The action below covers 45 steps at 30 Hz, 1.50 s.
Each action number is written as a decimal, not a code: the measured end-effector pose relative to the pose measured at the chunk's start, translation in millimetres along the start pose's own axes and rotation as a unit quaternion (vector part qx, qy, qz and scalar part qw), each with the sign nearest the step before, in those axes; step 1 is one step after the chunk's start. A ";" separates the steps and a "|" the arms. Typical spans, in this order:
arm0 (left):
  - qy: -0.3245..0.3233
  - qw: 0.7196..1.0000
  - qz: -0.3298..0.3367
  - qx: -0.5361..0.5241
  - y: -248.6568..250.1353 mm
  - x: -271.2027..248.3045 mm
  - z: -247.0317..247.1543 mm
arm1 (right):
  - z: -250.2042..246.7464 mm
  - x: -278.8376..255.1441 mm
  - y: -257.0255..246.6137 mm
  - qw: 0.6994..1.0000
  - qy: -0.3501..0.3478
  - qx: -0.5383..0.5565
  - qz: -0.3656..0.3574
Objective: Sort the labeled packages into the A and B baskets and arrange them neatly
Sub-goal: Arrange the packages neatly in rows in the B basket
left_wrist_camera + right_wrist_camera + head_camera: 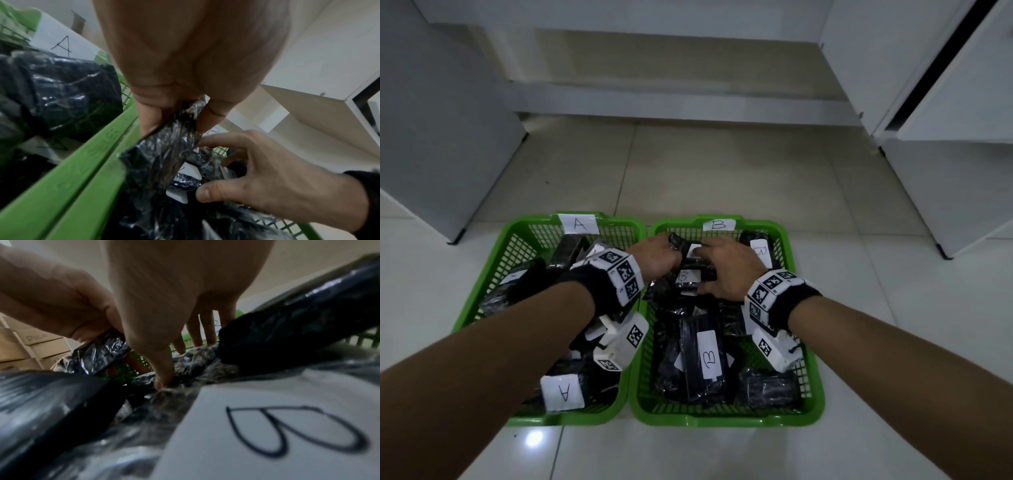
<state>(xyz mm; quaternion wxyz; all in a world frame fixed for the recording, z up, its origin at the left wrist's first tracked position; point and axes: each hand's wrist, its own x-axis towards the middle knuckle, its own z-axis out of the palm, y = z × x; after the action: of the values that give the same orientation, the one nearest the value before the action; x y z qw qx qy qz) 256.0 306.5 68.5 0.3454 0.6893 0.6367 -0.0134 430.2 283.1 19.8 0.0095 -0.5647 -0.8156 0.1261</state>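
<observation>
The left grip (657,255) pinched a black film-wrapped package (170,138) by its crumpled end, at the far part of the B basket (722,418). The right grip (726,270) had its fingers down among the neighbouring packages; whether it held one could not be told. The package was judged light, soft and slippery, best taken around the body, not by the loose film.

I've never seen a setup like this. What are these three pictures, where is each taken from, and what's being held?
No machine: a person sorts by hand. The wide picture comes from a head camera, the two close ones from cameras worn on each wrist. On the tiled floor stand two green plastic baskets, basket A and basket B, holding black plastic-wrapped packages with white letter labels. The left hand pinches one package over basket B; the right hand touches others with its fingertips.
</observation>
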 end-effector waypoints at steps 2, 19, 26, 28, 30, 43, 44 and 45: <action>0.002 1.000 -0.006 -0.006 -5.8 2.6 3.9 | 1.0 1.7 -1.0 1.000 -0.009 -0.014 0.007; 0.094 0.962 -0.018 -0.257 12.5 -28.8 -5.4 | -75.8 -18.1 -46.4 0.968 -0.061 0.204 0.135; -0.004 0.930 -0.004 -0.367 3.1 -34.6 -2.0 | -31.3 -57.0 -50.5 0.807 0.085 0.535 0.235; 0.007 0.969 0.044 -0.244 -2.0 -30.3 -3.7 | -18.3 -63.8 -42.6 0.754 0.124 0.592 0.256; 0.043 0.991 0.126 -0.003 -12.0 -25.4 -10.0 | -3.7 -68.4 -36.3 0.722 0.147 0.619 0.273; 0.064 0.884 0.233 0.400 -12.2 20.6 27.7 | 34.5 -73.0 -14.9 0.643 0.147 0.685 0.309; 0.067 0.881 0.229 0.407 -12.0 21.7 29.5 | 35.1 -73.3 -15.2 0.631 0.151 0.695 0.309; 0.067 0.879 0.226 0.413 -12.5 22.9 31.0 | 35.2 -74.0 -15.0 0.624 0.156 0.699 0.312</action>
<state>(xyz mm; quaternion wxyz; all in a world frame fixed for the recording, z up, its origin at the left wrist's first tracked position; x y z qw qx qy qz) 262.3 310.4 28.6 -0.0210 0.8939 0.4217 -0.1505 437.7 202.9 -1.7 0.4887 -0.6198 -0.2431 0.5639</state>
